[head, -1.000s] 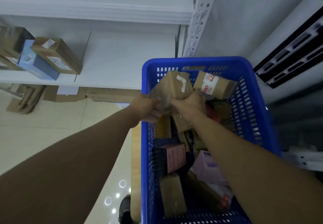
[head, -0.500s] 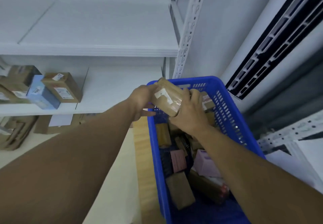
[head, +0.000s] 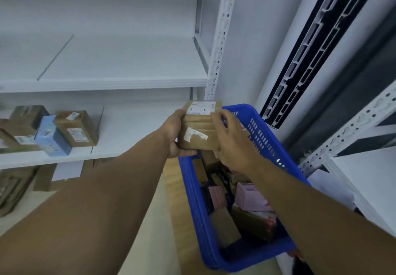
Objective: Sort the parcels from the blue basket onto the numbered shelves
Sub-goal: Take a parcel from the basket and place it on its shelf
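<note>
Two hands (head: 172,133) (head: 231,144) — one brown parcel (head: 199,125)

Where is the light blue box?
In the head view, the light blue box sits at the left on the lower shelf, with a brown parcel close beside it.

**Dim, blue-tinted indoor view under soft, even light, with wide-angle bending.**
We note only a faint, soft-edged shadow beneath the white metal shelf board (head: 107,82). The white perforated steel upright (head: 221,38) leans outward with the lens distortion. The brown cardboard boxes (head: 75,127) at far left are smeared by blur, whereas the white paper label (head: 200,108) on the brown cardboard parcel (head: 205,122) at centre reads fairly sharp.
</note>
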